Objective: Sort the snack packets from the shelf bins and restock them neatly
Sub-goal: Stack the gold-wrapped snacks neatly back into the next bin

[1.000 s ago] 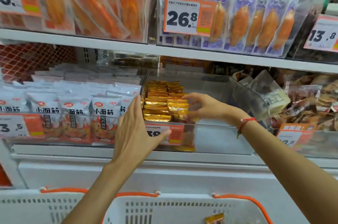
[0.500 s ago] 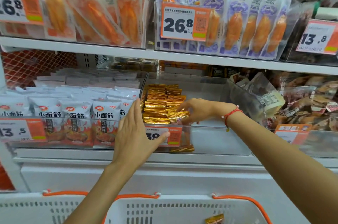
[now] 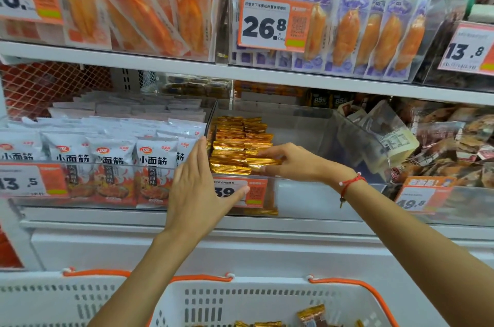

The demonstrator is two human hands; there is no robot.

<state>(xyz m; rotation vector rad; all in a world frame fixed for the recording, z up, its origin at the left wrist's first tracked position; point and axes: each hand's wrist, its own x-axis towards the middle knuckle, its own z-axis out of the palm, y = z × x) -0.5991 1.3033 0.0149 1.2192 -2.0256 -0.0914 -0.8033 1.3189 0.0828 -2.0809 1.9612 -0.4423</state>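
Since a moment ago, the right hand (image 3: 291,162) has lowered a little further onto the front row of gold foil packets (image 3: 238,145), its fingers now pinching one flat packet. The left hand (image 3: 199,190) remains open, fingers straight, pressed flat against the front of the clear bin (image 3: 307,123). The packets are shiny, crinkled gold, stacked in neat rows along the bin's left side. Loose gold packets lie in the white basket (image 3: 267,302) below.

Orange price tags (image 3: 270,22) front the bins; red mesh (image 3: 50,86) backs the shelf's left end.
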